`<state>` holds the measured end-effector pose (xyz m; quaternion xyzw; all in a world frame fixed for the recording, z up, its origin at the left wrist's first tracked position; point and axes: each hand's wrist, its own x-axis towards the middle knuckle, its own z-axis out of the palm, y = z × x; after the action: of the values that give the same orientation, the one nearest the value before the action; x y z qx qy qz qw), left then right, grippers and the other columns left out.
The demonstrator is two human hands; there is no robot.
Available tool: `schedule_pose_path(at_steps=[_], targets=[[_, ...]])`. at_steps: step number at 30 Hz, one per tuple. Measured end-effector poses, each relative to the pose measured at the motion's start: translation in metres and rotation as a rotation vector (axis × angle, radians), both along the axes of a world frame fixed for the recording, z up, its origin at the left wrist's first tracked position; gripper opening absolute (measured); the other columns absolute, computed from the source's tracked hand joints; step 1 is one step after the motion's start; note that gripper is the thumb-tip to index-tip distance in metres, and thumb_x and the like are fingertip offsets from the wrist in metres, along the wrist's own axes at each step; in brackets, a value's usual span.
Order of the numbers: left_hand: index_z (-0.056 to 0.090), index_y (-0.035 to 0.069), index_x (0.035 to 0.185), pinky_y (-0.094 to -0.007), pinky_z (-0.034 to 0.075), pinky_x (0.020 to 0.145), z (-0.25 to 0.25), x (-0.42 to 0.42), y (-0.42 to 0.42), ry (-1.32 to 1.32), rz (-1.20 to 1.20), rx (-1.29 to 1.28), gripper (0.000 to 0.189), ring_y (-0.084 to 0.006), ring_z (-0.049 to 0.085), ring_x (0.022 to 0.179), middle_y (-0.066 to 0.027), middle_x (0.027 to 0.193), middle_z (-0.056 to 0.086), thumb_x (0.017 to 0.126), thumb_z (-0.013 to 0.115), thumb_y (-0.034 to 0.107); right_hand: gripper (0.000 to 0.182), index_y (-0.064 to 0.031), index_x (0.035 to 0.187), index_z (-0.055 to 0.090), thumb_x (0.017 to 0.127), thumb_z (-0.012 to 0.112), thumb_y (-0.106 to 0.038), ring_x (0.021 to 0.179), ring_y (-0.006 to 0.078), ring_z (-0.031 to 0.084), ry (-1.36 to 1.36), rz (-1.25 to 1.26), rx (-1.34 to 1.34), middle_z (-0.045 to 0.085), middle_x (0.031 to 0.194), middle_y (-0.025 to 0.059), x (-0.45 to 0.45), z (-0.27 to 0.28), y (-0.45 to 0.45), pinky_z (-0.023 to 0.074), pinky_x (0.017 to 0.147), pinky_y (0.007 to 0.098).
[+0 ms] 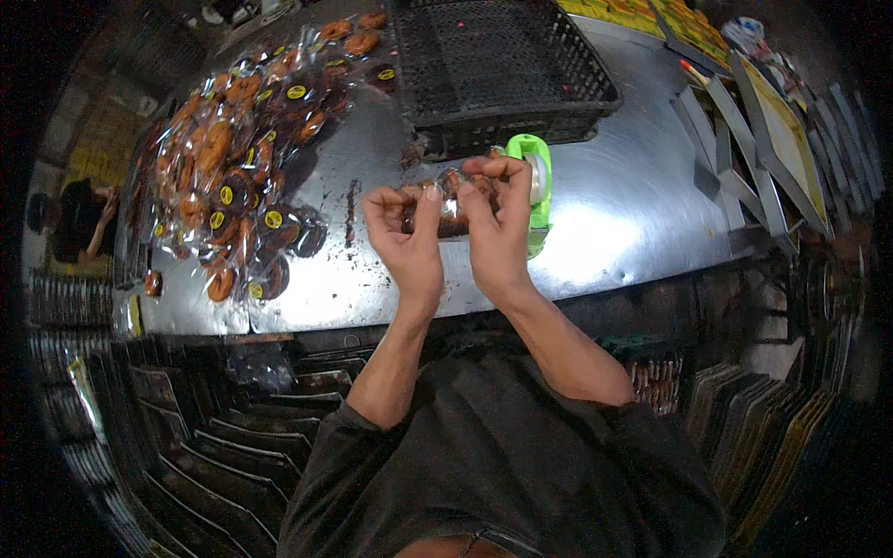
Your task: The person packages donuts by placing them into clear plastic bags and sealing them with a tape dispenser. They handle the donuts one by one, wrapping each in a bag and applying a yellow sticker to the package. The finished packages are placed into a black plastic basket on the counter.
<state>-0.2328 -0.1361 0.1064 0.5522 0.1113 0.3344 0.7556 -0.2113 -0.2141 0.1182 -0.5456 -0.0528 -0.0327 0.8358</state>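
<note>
Both of my hands hold a brown ring-shaped pastry in clear plastic wrap [452, 222] above the metal table [600, 230]. My left hand [408, 237] grips its left side, with the thumb on the wrap. Opposite it, my right hand [502, 223] pinches the wrap at the upper right between thumb and fingers. Just behind my right hand stands a bright green tape dispenser [541, 240] with a pale roll. To the left lies a large heap of wrapped ring pastries [216, 146], some brown, some dark, many bearing round yellow stickers.
A black plastic crate [502, 115] stands at the table's far side. Metal trays [760, 153] lean together at the right. Yellow-green packages [621, 15] lie at the far right. Racks of dark trays [223, 446] stand below the table edge. Another person [87, 220] is at the far left.
</note>
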Motion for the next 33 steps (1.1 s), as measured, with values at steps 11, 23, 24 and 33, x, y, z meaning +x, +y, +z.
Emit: schedule_pose_path(at_steps=[11, 23, 24, 33], targets=[[0.036, 0.010, 0.099, -0.0214, 0.038, 0.070, -0.007, -0.014, 0.032, 0.028, -0.140, -0.059, 0.034, -0.0065, 0.044, 0.076, -0.0002, 0.078, 0.047, 0.085, 0.064, -0.001, 0.042, 0.0010, 0.076, 0.068, 0.085, 0.063, -0.040, 0.092, 0.0330, 0.054, 0.293, -0.215, -0.917, 0.058, 0.088, 0.0199, 0.042, -0.112, -0.101, 0.0418, 0.082, 0.0418], [0.036, 0.009, 0.098, -0.0237, 0.036, 0.070, -0.049, -0.001, 0.059, 0.130, -0.159, 0.009, 0.031, -0.0081, 0.041, 0.076, -0.0003, 0.082, 0.043, 0.084, 0.061, -0.002, 0.014, 0.0039, 0.087, 0.060, 0.091, 0.056, -0.009, 0.087, 0.0160, 0.052, -0.109, -0.130, -0.658, 0.051, 0.095, 0.0070, -0.041, -0.032, -0.019, 0.0430, 0.080, 0.0277], [0.036, 0.009, 0.098, -0.0233, 0.037, 0.067, -0.054, -0.004, 0.056, 0.133, -0.156, 0.021, 0.030, -0.0077, 0.041, 0.075, 0.0003, 0.080, 0.044, 0.085, 0.061, -0.003, 0.013, 0.0022, 0.087, 0.063, 0.087, 0.061, -0.011, 0.090, 0.0208, 0.052, -0.131, -0.130, -0.662, 0.052, 0.094, 0.0089, -0.043, -0.029, -0.006, 0.0417, 0.082, 0.0316], [0.035, 0.006, 0.100, -0.0237, 0.039, 0.062, -0.052, -0.005, 0.003, 0.250, -0.449, -0.151, 0.033, -0.0071, 0.044, 0.071, -0.0001, 0.078, 0.046, 0.081, 0.060, -0.005, 0.013, -0.0018, 0.091, 0.068, 0.080, 0.067, -0.006, 0.087, 0.0252, 0.050, -0.235, -0.300, -0.915, 0.050, 0.089, 0.0104, -0.065, -0.037, -0.022, 0.0437, 0.076, 0.0339]])
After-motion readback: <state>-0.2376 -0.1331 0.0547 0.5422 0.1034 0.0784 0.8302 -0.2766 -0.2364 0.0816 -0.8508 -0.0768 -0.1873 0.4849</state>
